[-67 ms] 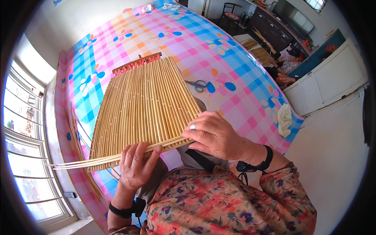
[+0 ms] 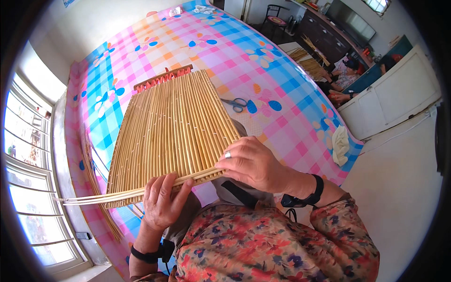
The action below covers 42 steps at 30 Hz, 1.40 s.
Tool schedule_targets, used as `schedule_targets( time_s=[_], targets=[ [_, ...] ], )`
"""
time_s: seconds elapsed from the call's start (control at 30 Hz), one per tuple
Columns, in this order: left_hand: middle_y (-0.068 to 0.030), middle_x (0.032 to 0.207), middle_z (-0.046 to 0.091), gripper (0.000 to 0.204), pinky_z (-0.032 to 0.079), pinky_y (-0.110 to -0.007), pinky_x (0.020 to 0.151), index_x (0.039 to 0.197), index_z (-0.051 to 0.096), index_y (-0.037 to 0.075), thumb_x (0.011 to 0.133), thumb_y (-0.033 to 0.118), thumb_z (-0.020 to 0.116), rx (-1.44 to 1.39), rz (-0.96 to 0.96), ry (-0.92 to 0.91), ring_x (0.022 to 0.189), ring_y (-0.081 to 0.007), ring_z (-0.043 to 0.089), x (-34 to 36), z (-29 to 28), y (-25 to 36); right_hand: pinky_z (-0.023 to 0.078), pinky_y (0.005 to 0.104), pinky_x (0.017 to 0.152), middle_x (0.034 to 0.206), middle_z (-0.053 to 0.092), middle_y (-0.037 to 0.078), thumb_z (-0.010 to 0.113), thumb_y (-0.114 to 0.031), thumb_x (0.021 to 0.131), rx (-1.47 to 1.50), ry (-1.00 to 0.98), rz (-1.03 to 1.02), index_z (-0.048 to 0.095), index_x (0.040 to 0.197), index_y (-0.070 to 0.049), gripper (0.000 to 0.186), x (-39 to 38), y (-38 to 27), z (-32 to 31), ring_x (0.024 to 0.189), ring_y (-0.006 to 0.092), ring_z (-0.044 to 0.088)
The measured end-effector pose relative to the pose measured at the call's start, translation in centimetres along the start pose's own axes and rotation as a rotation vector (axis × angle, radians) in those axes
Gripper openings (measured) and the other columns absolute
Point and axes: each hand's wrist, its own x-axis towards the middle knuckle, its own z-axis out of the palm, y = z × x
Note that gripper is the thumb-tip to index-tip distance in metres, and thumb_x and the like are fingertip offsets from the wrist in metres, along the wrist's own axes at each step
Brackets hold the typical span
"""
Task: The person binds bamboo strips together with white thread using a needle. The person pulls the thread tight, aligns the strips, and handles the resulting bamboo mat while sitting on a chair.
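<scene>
Pale strips [image 2: 123, 193] along tan slatted mat [image 2: 164, 127]

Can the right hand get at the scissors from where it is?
Probably yes, if it lets go: the right hand is at the near edge of the mat, but the scissors lie beyond its right side, mostly uncovered.

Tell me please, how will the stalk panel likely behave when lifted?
The stalk panel would probably stay stiff along its stalks, which look straight and closely packed. It may flex more across them, since small pale stitches seem to join separate stalks. It is likely light for its size, as the stalks look slender.
</scene>
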Motion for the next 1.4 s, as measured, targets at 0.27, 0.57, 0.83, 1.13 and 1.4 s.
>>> schedule_targets(
  time_s=[0.27,0.57,0.83,1.13,1.4],
  targets=[
    [-0.018,0.12,0.057,0.039,0.051,-0.047,0.081,0.123,0.063,0.012,0.084,0.011,0.065,0.02,-0.029,-0.067,0.099,-0.032,0.059,-1.3,-0.5,-0.1,0.045,0.0393,0.084,0.088,0.062,0.007,0.07,-0.012,0.083,0.299,0.006,0.193,0.067,0.095,-0.007,0.014,1.0,-0.6,1.2,0.091,0.0264,0.057],
    [-0.0167,0.121,0.057,0.04,0.05,-0.046,0.083,0.123,0.064,0.013,0.083,0.01,0.065,-0.01,-0.038,-0.066,0.101,-0.031,0.058,-0.4,-0.6,0.1,0.047,0.0363,0.082,0.088,0.059,0.007,0.063,-0.017,0.086,0.153,-0.124,-0.019,0.067,0.099,-0.005,0.018,1.6,0.5,-0.1,0.088,0.0251,0.057],
    [-0.016,0.118,0.059,0.037,0.052,-0.043,0.08,0.119,0.067,0.013,0.082,0.012,0.068,0.008,-0.032,-0.061,0.101,-0.0286,0.059,-0.1,-0.9,0.1,0.048,0.0375,0.082,0.086,0.06,0.007,0.068,-0.009,0.083,0.399,-0.188,0.14,0.069,0.097,-0.005,0.015,2.2,1.1,-1.0,0.087,0.0264,0.057],
    [-0.0165,0.12,0.059,0.035,0.051,-0.043,0.083,0.118,0.067,0.013,0.084,0.014,0.067,-0.017,-0.024,-0.048,0.103,-0.0289,0.059,-0.2,-0.6,0.4,0.048,0.0378,0.078,0.084,0.059,0.006,0.068,-0.007,0.082,0.304,-0.191,0.1,0.067,0.093,-0.005,0.012,1.8,0.9,-0.7,0.084,0.0263,0.056],
    [-0.0171,0.128,0.056,0.036,0.051,-0.044,0.086,0.123,0.064,0.013,0.086,0.016,0.064,-0.054,0.022,-0.058,0.108,-0.0277,0.059,1.9,0.4,1.7,0.047,0.0378,0.077,0.084,0.059,0.006,0.068,-0.006,0.082,0.304,-0.196,0.095,0.067,0.094,-0.005,0.012,1.8,0.9,-0.7,0.084,0.0264,0.055]
  ],
)
